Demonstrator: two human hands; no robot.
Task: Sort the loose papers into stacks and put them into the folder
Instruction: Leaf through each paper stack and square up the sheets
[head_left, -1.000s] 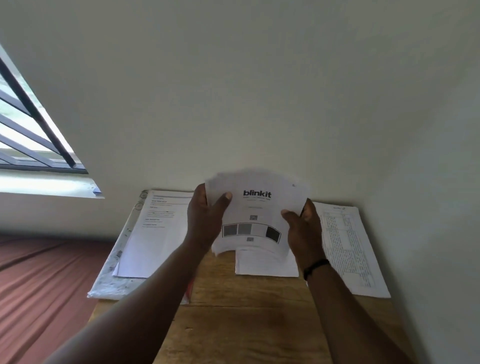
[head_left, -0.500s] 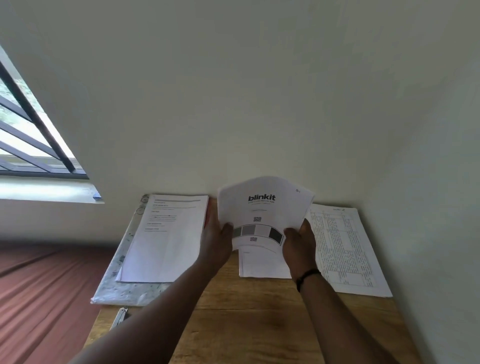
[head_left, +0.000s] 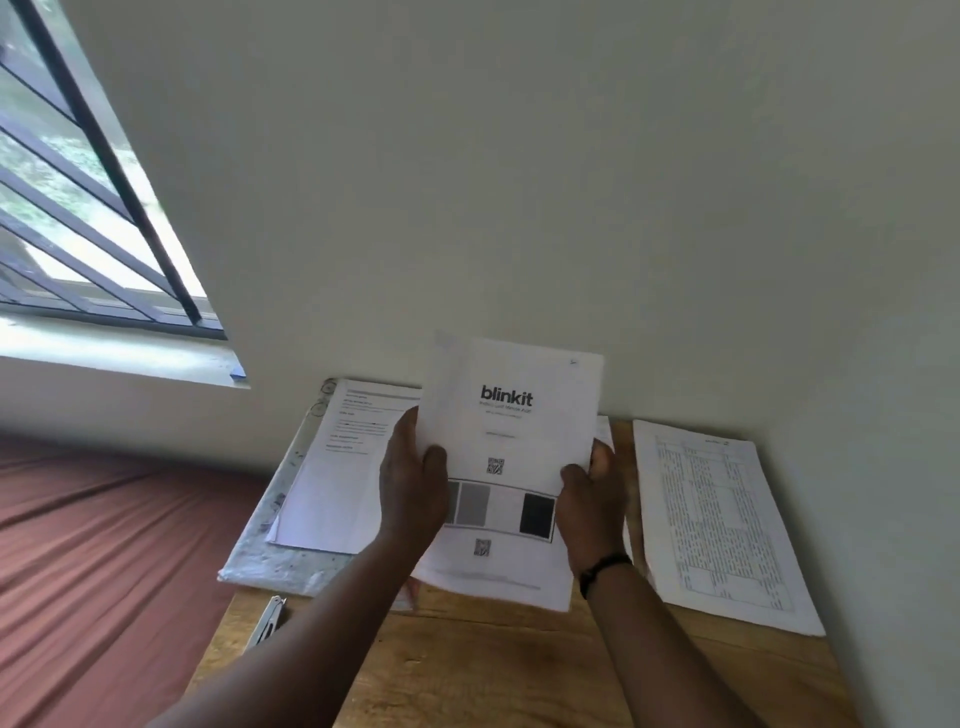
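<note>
- While both hands are busy in the lower middle of the frame, they're holding up a bundle of papers with "blinkit" printed on the top sheet, raised above the wooden counter and tilted toward the camera.
- Left hand is gripping the bundle's left edge, thumb curling over the front and fingers tucked behind.
- Right hand is pinching the right edge the same way, and a dark wristband is sitting on that wrist.
- Left of the hands, a text-printed stack is lying on what's looking like a pale speckled folder, which is hanging slightly over the counter's left edge.
- Over at the right of the frame, a stack with a table-style printout is lying flat on the counter, well apart from the held bundle.
- Something small and metal is sitting at the counter's left edge, too blurry to identify.
- Barred window is filling the upper left, reddish bedding the lower left.
</note>
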